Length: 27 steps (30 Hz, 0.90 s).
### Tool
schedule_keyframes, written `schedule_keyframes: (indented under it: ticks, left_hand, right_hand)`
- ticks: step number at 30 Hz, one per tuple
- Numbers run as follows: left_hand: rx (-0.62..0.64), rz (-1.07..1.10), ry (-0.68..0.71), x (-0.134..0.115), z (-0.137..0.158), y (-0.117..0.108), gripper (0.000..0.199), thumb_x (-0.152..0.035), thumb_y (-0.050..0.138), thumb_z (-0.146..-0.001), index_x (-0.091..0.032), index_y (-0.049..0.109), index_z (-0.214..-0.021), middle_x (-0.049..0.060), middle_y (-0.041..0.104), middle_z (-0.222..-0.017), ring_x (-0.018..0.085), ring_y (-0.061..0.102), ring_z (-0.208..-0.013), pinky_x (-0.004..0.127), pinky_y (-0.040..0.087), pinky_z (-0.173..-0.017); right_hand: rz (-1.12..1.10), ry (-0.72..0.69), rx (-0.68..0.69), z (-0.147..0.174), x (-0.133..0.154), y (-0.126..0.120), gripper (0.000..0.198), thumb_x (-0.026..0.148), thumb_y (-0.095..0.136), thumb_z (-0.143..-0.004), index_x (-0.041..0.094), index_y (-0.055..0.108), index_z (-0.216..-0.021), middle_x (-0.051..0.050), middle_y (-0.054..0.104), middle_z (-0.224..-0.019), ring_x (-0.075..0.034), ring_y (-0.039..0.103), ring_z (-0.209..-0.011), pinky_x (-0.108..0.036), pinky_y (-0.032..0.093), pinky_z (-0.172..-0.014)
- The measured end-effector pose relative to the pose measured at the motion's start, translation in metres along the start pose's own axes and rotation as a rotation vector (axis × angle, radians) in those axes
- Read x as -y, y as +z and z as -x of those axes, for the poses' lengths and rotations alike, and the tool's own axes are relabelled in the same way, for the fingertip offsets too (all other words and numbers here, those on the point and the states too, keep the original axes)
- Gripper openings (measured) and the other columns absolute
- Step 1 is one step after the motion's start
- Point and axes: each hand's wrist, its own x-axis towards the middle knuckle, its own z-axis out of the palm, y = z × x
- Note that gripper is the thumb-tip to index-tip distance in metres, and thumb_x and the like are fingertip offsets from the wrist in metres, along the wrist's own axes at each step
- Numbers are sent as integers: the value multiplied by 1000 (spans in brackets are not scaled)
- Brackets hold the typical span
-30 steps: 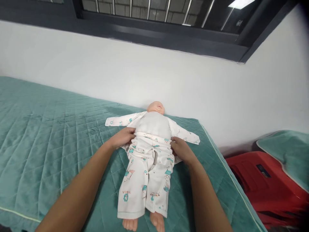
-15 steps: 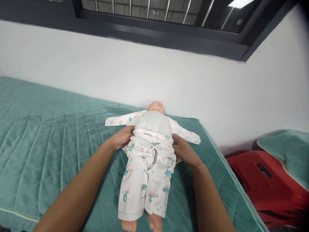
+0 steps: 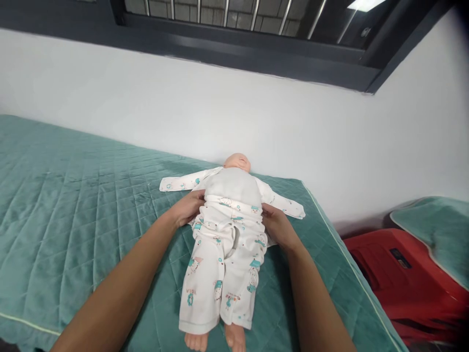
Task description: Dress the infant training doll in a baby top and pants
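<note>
A baby doll [image 3: 237,162] lies on its back, head by the wall and bare feet toward me. Printed white pants [image 3: 205,274] cover its legs, with the waistband up at the belly. Its printed top [image 3: 179,183] lies open beneath it, both sleeves spread sideways, and the pale torso shows. At the waistband's left side, my left hand [image 3: 188,208] is closed with its fingertips tucked behind the fabric. My right hand [image 3: 278,225] grips the opposite side of the waistband in the same way. Fingertips of both hands are partly hidden by the pants and the doll's body.
A green quilted cover [image 3: 91,205] lies under the doll, its piped edge running down at the right. Beyond stands a white wall [image 3: 183,107] below a dark window frame [image 3: 242,49]. A red plastic stool or chair [image 3: 388,274] with green cloth [image 3: 436,230] is at the right.
Both hands stay at the sides of the waistband, with only a tiny shift of the fingers. The doll and its clothes look almost unchanged.
</note>
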Motion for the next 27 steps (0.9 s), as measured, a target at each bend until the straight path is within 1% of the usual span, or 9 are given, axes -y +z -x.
schedule_keyframes:
  ticks: [5, 9, 12, 14, 17, 19, 22, 24, 27]
  left_hand:
    - [14, -127, 54, 0, 0, -1, 38, -12, 60, -57, -11, 73, -93, 8, 76, -85, 24, 68, -81, 33, 52, -75]
    - [0, -271, 96, 2, -1, -6, 33, -15, 58, -61, -11, 73, -91, 7, 75, -85, 23, 66, -77, 33, 49, -74]
    - [-33, -402, 136, 0, -1, -8, 26, -17, 57, -62, -12, 71, -83, 5, 74, -81, 23, 64, -78, 33, 48, -75]
    - [-47, -476, 149, -3, -1, -9, 19, -17, 56, -63, -13, 69, -76, 4, 72, -75, 24, 63, -81, 33, 48, -76]
    - [-60, -536, 124, -8, 1, -12, 8, -17, 55, -62, -16, 62, -66, 2, 66, -65, 24, 62, -80, 31, 47, -72]
    - [-76, -536, 93, -10, 3, -14, 4, -17, 56, -61, -18, 58, -65, 0, 62, -63, 22, 61, -77, 28, 47, -68]
    - [-72, -460, 68, -9, 4, -18, 11, -17, 56, -62, -18, 56, -73, -2, 60, -67, 16, 58, -70, 25, 44, -63]
    - [-72, -393, 63, -8, 5, -19, 15, -18, 57, -63, -18, 55, -78, -3, 59, -69, 13, 55, -65, 23, 42, -60]
    - [-98, -321, 70, -9, 6, -17, 16, -18, 58, -64, -18, 52, -79, -4, 57, -67, 11, 51, -61, 21, 38, -57]
  right_hand:
    - [80, 37, -10, 2, 3, 0, 38, 24, 54, -75, 20, 71, -109, -2, 75, -96, -25, 66, -94, -37, 53, -82]
    - [189, 69, -48, 3, 9, 0, 31, 26, 56, -74, 21, 73, -99, 0, 75, -83, -24, 66, -86, -35, 53, -75]
    - [273, 93, -81, 2, 10, -1, 24, 27, 57, -73, 21, 73, -90, 1, 73, -76, -24, 65, -81, -33, 53, -72]
    - [286, 103, -83, 1, 8, -2, 22, 26, 56, -73, 21, 72, -87, 1, 74, -78, -22, 65, -79, -31, 52, -71]
    - [279, 110, -81, -1, 2, -4, 22, 25, 54, -72, 21, 70, -86, 1, 74, -82, -20, 65, -79, -30, 51, -72]
    - [281, 114, -106, -2, -2, -5, 21, 23, 54, -71, 21, 68, -86, 0, 73, -81, -20, 65, -78, -29, 50, -72]
    - [319, 121, -164, -3, -5, -6, 19, 23, 55, -70, 22, 65, -87, 0, 72, -81, -18, 64, -76, -28, 48, -70]
    - [389, 118, -196, -2, -5, -6, 18, 23, 55, -71, 22, 65, -85, 0, 70, -78, -17, 62, -72, -27, 47, -68]
    - [460, 104, -209, -1, -3, -4, 16, 24, 52, -72, 23, 64, -83, 1, 68, -73, -17, 60, -70, -27, 45, -66]
